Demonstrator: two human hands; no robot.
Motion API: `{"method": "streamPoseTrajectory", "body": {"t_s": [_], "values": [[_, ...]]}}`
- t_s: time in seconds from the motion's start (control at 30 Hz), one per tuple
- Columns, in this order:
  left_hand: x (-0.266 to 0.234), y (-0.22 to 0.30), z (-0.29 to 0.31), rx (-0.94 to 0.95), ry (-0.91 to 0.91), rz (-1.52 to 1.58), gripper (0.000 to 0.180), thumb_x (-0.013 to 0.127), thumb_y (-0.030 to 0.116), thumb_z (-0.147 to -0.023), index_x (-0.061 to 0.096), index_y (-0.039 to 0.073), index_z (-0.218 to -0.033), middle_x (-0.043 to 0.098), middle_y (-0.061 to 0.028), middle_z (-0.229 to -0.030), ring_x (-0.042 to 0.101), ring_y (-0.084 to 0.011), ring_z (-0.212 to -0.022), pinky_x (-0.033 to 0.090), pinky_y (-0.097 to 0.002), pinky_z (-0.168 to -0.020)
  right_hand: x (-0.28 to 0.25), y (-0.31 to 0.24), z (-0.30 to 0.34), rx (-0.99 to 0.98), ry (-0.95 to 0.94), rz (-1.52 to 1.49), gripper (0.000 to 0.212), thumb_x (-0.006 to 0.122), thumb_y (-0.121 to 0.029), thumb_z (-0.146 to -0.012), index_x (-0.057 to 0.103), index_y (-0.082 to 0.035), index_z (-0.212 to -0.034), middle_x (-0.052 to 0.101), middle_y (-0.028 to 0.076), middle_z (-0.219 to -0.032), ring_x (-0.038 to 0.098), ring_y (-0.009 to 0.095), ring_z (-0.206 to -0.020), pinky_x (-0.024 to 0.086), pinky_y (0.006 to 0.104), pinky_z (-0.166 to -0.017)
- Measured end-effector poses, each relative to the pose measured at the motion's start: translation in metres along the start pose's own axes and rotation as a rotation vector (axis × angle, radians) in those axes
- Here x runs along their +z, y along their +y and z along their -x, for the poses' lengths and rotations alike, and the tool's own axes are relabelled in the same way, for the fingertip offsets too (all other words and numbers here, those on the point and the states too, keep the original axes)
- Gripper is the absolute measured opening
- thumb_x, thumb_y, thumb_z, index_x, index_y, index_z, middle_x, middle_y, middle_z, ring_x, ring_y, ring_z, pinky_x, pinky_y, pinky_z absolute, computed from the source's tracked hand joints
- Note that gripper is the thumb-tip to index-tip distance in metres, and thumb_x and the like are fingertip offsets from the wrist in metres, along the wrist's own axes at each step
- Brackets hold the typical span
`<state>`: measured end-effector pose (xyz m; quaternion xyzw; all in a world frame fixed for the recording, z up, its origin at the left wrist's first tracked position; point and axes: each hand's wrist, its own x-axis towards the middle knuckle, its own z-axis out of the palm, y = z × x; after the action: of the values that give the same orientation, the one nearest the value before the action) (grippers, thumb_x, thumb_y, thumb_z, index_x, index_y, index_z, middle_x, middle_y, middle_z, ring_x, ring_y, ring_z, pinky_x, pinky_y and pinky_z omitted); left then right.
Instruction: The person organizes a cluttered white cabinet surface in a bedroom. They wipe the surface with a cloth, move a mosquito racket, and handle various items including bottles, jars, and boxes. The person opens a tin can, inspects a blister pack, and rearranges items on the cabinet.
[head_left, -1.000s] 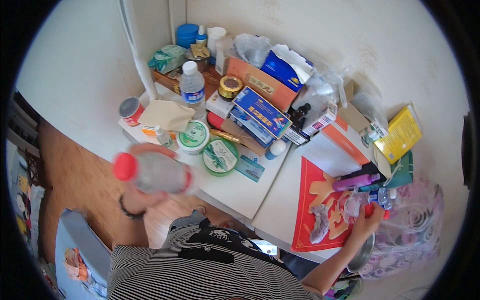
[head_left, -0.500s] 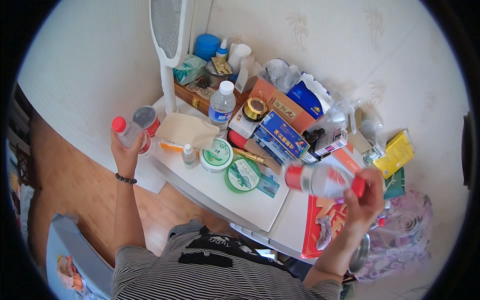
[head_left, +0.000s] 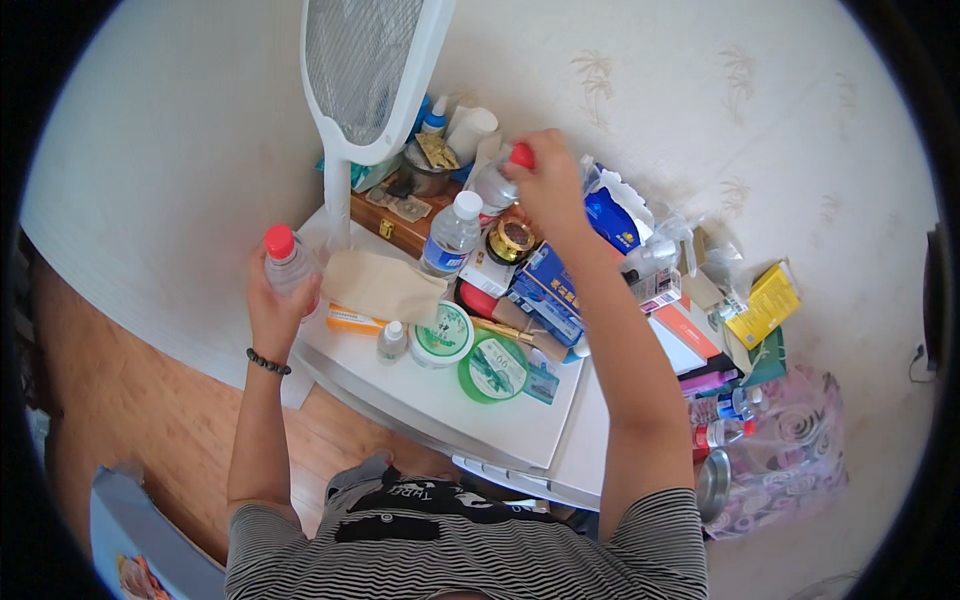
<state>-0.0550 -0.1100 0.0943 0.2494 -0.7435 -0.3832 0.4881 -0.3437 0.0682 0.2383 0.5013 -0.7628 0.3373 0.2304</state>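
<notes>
At the left edge of the table, my left hand (head_left: 270, 315) is wrapped round a clear plastic bottle (head_left: 290, 272) with a red cap, held upright. My right hand (head_left: 553, 190) stretches across to the far side, its fingers closed near the red cap of a second clear bottle (head_left: 492, 188). This bottle is just behind a white-capped water bottle (head_left: 452, 238) and a gold-lidded jar (head_left: 510, 240); whether its base touches anything is hidden. A wooden box (head_left: 395, 222) with a metal clasp lies to its left.
A white electric swatter (head_left: 338, 190) stands upright at the back left. Green-lidded tubs (head_left: 494, 368), a small spray bottle (head_left: 392, 343) and a beige cloth or paper (head_left: 380, 285) cover the near table. Boxes (head_left: 545, 290) crowd the middle. More bottles (head_left: 722, 433) stand at right.
My right hand has carried its bottle from the right front to the back middle of the table. My left hand has shifted slightly right, still gripping its bottle.
</notes>
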Motion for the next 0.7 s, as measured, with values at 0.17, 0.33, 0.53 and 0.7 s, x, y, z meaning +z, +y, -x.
{"method": "streamPoseTrajectory", "body": {"t_s": [0.17, 0.33, 0.53, 0.7], "values": [[-0.001, -0.002, 0.013, -0.033, -0.022, 0.108, 0.071, 0.078, 0.009, -0.069, 0.044, 0.0, -0.131, 0.049, -0.0157, -0.131, 0.047, -0.0274, -0.122, 0.036, -0.0366, -0.104, 0.036, 0.013, -0.001, 0.091, -0.058, 0.07, 0.03, 0.069, -0.004, -0.075, 0.063, -0.002, -0.104, 0.058, 0.02, -0.103, 0.059, 0.039, -0.095, 0.048, 0.0428, -0.082], [-0.012, -0.031, 0.027, 0.166, -0.004, -0.145, 0.08, 0.066, 0.002, -0.076, 0.028, 0.001, -0.146, 0.03, -0.0156, -0.151, 0.027, -0.0279, -0.14, 0.021, -0.0398, -0.115, 0.035, 0.009, 0.016, 0.135, -0.202, 0.093, 0.044, 0.056, 0.003, -0.077, 0.053, 0.001, -0.121, 0.053, 0.025, -0.124, 0.057, 0.042, -0.108, 0.048, 0.0439, -0.092], [-0.009, -0.128, 0.038, -0.205, -0.166, 0.161, 0.062, 0.061, 0.017, -0.091, 0.031, -0.002, -0.143, 0.04, -0.0171, -0.144, 0.041, -0.0269, -0.13, 0.031, -0.0378, -0.109, -0.064, -0.018, 0.125, -0.051, -0.024, 0.092, 0.045, 0.063, -0.001, -0.078, 0.053, 0.002, -0.121, 0.056, 0.02, -0.124, 0.059, 0.036, -0.107, 0.051, 0.0421, -0.089], [-0.015, -0.172, 0.026, -0.243, -0.188, 0.081, 0.061, 0.059, 0.026, -0.094, 0.033, -0.005, -0.141, 0.043, -0.0182, -0.14, 0.047, -0.0265, -0.123, 0.037, -0.0355, -0.104, -0.196, 0.063, 0.252, 0.299, 0.317, 0.442, 0.042, 0.07, 0.0, -0.076, 0.055, -0.004, -0.115, 0.059, 0.016, -0.11, 0.06, 0.036, -0.102, 0.051, 0.038, -0.084]]}}
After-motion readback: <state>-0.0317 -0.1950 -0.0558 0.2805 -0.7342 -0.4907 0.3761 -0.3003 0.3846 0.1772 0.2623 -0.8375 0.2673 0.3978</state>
